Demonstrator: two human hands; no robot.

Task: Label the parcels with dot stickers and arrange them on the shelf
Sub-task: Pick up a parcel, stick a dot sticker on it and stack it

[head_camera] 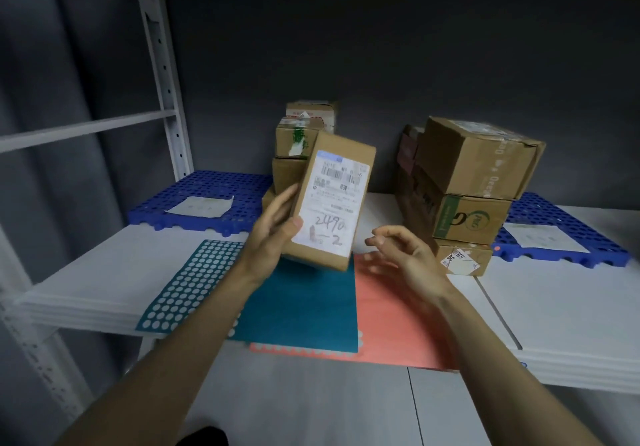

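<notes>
Left hand [277, 227] grips parcel [332, 199] tilted label-up over teal sheet [301, 307], likely for a dot; right hand [398, 255] loosely curled, empty, at 3 o'clock; stacks [464, 189] behind at 12–2 on shelf [104, 272].

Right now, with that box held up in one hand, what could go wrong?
The brown cardboard parcel with a white label is held only by the left hand; it could slip onto the teal sticker sheet. The right hand holds nothing. The tilted top box of the right-hand stack might slide if bumped.
</notes>
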